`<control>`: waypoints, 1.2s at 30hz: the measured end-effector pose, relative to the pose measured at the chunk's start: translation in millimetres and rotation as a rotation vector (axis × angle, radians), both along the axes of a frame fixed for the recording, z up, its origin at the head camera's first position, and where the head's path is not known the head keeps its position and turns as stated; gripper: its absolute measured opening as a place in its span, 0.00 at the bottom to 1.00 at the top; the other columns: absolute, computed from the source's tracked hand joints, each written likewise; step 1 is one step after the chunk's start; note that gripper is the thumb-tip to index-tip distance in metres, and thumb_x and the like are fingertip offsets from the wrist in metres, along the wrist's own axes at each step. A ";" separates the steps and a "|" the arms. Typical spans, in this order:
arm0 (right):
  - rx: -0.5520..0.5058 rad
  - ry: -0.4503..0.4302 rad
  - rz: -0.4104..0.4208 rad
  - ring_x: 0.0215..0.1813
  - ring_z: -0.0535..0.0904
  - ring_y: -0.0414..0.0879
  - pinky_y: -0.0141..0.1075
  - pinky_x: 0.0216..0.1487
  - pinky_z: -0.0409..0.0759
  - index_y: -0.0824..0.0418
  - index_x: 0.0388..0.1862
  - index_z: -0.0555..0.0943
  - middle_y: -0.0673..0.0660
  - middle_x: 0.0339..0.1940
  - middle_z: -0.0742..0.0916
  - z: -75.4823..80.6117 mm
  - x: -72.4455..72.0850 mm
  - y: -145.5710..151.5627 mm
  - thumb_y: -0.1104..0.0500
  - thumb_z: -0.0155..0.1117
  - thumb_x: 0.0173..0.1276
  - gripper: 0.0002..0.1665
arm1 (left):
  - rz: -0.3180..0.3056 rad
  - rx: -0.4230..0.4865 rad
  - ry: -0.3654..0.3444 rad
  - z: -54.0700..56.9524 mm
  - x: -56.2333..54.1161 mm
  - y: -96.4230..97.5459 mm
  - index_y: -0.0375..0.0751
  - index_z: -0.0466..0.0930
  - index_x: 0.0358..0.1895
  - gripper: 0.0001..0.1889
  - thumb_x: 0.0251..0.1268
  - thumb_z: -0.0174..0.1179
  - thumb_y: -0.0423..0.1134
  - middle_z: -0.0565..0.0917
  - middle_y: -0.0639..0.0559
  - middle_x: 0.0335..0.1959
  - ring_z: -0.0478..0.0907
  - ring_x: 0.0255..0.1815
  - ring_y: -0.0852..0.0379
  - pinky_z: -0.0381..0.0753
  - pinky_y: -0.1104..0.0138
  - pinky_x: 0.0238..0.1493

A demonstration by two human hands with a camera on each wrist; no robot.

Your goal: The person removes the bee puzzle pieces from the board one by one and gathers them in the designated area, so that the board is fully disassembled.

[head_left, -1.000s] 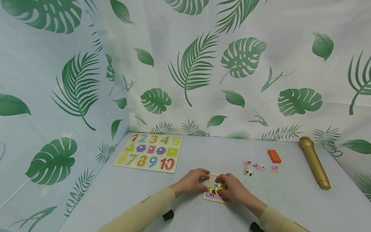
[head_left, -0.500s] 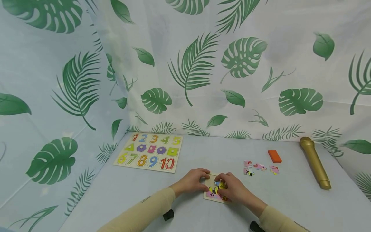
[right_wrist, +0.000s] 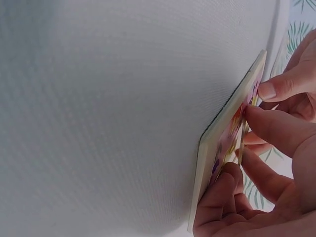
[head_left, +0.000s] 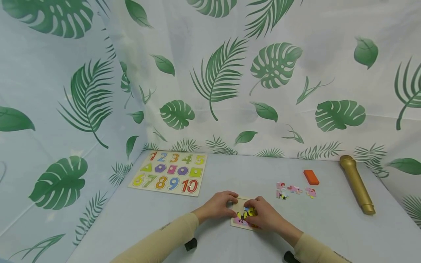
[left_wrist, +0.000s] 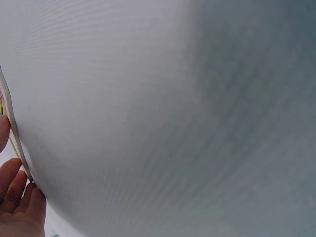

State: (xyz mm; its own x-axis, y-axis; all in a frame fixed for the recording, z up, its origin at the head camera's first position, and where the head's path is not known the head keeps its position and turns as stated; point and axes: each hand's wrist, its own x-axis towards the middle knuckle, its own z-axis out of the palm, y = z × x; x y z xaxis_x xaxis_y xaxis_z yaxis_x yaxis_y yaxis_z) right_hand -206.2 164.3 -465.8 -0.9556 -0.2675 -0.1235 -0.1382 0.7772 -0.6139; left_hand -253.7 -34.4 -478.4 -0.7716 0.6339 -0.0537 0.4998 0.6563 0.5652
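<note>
R. hand [head_left: 265, 216] pinched a puzzle piece [right_wrist: 243, 139] at the wooden board [head_left: 240, 205] while L. hand [head_left: 217, 206] gripped its edge, mid-counter [head_left: 138, 215].

In the head view we get soft, even light, with faint shadows below the left hand [head_left: 216, 206] and right hand [head_left: 267, 215] on the pale tablecloth [head_left: 243, 175]; our wrist views show it dimmer, blurred and finely banded.

The pale wooden puzzle board [head_left: 238, 204], held by the left hand [head_left: 217, 205], lies flat at near centre, partly filled. Over it, the right hand [head_left: 265, 215] pinches 1 tilted piece [right_wrist: 242, 138]. Loose pink pieces [head_left: 294, 189] lie farther right.
</note>
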 end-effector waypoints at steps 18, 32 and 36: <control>0.011 0.058 0.033 0.36 0.71 0.43 0.36 0.38 0.75 0.57 0.45 0.86 0.53 0.37 0.77 -2.3 1.6 3.1 0.60 0.77 0.54 0.18 | -0.014 -0.004 0.004 -0.7 0.8 -1.2 0.39 0.82 0.55 0.23 0.56 0.72 0.42 0.76 0.53 0.64 0.69 0.67 0.57 0.65 0.67 0.68; -0.058 0.044 -0.054 0.33 0.74 0.41 0.33 0.34 0.75 0.54 0.40 0.88 0.49 0.34 0.80 -4.2 1.2 12.9 0.61 0.74 0.57 0.11 | -0.012 0.006 0.004 -2.0 0.1 -0.2 0.39 0.82 0.54 0.23 0.56 0.72 0.42 0.76 0.53 0.64 0.70 0.67 0.58 0.66 0.68 0.68; -0.052 0.047 -0.067 0.33 0.74 0.41 0.33 0.35 0.77 0.55 0.41 0.88 0.48 0.33 0.80 -5.2 -0.2 13.6 0.63 0.72 0.59 0.10 | -0.007 0.009 -0.002 -1.9 0.0 0.0 0.39 0.82 0.54 0.23 0.56 0.72 0.42 0.76 0.53 0.64 0.70 0.67 0.58 0.66 0.67 0.68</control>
